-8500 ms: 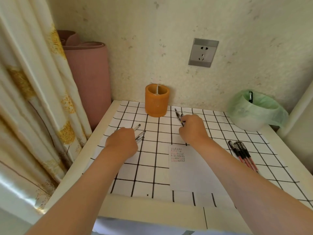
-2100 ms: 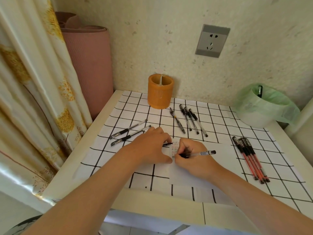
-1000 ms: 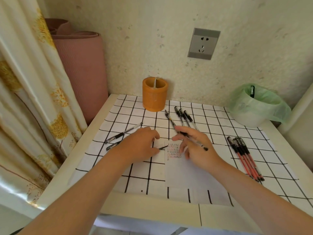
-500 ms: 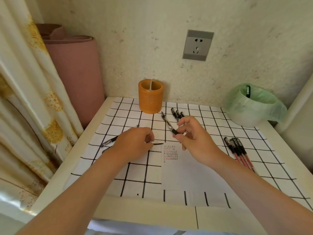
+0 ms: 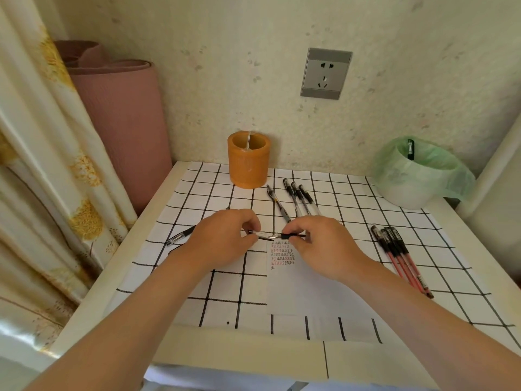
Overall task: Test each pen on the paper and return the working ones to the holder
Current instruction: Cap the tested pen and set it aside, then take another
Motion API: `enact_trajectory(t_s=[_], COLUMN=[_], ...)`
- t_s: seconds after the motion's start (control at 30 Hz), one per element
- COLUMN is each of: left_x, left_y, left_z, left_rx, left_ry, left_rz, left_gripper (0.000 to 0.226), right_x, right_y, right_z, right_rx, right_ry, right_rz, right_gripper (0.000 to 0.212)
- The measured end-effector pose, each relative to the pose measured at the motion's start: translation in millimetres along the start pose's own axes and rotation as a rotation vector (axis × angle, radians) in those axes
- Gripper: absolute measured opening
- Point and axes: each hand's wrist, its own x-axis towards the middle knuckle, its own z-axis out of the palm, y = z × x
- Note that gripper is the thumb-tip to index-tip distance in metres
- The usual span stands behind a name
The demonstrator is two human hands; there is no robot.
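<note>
Above the top edge of the white paper (image 5: 304,289), both hands meet over the checked table. My right hand (image 5: 324,246) pinches a black pen (image 5: 293,236) by its grip, tip pointing left. My left hand (image 5: 225,238) pinches the pen's cap (image 5: 258,235), whose mouth almost touches the tip. The paper bears rows of small red and black test marks (image 5: 282,253). At the back stands the orange holder (image 5: 248,162). Several black pens (image 5: 298,198) lie just right of it, and several red pens (image 5: 400,258) lie further right. Partly hidden by my left hand are two pens (image 5: 180,235).
A white bin lined with a green bag (image 5: 417,176) stands at the back right with one pen (image 5: 410,149) in it. A pink rolled mat (image 5: 121,122) and a curtain (image 5: 42,165) flank the table's left side. A wall socket (image 5: 325,73) is above.
My right hand stopped writing, lifted the pen off the paper and turned its tip toward the cap in my left hand. The two pieces have come together between the hands.
</note>
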Motion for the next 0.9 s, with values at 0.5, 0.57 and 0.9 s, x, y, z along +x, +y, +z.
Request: enact_trajectory(t_s=[0.5, 0.57, 0.9], left_x=[-6.2, -7.6, -7.4], left_y=[21.8, 27.1, 25.2], left_z=[5.3, 1.2, -1.4], left_rx=[-0.488, -0.566, -0.592], left_ry=[-0.244, -0.286, -0.283], left_rz=[-0.061, -0.096, -0.103], left_gripper=[0.006, 0.019, 0.012], right_x=[-1.6, -1.3, -1.1], right_y=[-2.9, -5.4, -10.2], right_z=[6.2, 7.1, 11.2], right_rx=[-0.498, -0.507, -0.442], right_ry=[-0.009, 0.028, 0.071], right_rz=[-0.261, -0.259, -0.208], right_gripper=[0.062, 0.072, 0.058])
